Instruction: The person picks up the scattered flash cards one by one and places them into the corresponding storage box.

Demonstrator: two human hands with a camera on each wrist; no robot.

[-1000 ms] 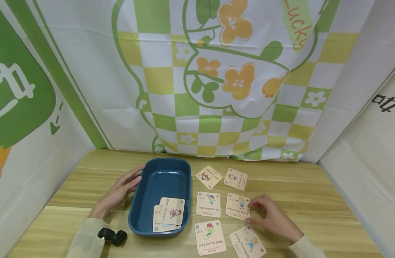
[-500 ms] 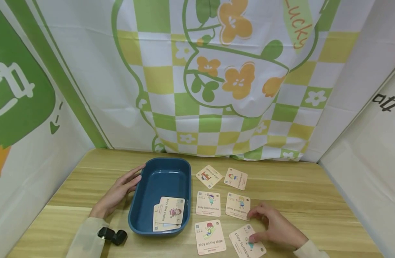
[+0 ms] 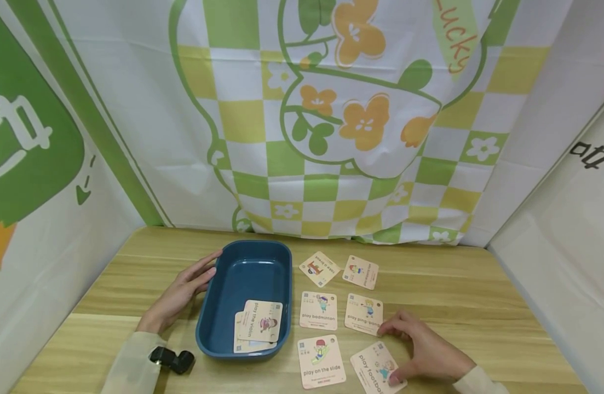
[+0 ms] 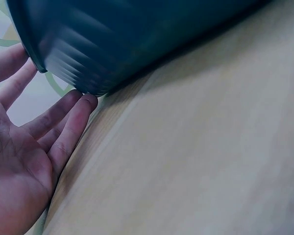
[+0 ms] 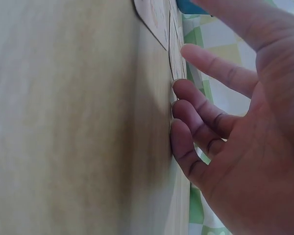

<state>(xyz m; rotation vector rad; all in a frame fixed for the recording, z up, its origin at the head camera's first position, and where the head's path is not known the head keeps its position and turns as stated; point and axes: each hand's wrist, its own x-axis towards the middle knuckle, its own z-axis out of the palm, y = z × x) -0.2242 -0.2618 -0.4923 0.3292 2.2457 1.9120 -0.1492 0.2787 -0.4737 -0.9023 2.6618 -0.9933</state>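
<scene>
My left hand [image 3: 178, 293] rests straight fingertips against the left side of a blue tray [image 3: 254, 273]; in the left wrist view the fingers meet the tray's wall [image 4: 83, 58]. On the right, my right hand [image 3: 425, 347] is spread low over the table, its palm and separated fingers [image 5: 191, 93] showing in the right wrist view. Its index fingertip is right at the lower corner of the "play ping-pong" card [image 3: 363, 312]. The thumb overlaps the right part of the "play football" card [image 3: 370, 369]. Inside the tray, a "play the violin" card [image 3: 262, 323] partly covers another.
Between tray and right hand lie a "play badminton" card [image 3: 318, 311] and a "play on the slide" card [image 3: 321, 364]. Two more cards, a tilted one [image 3: 320, 269] and a sideways one [image 3: 361, 272], are farther back. A patterned cloth [image 3: 326, 137] hangs behind the table.
My right hand has shifted slightly right and toward me. Its thumb has dropped from beside the ping-pong card onto the football card's area. The left hand stays at the tray.
</scene>
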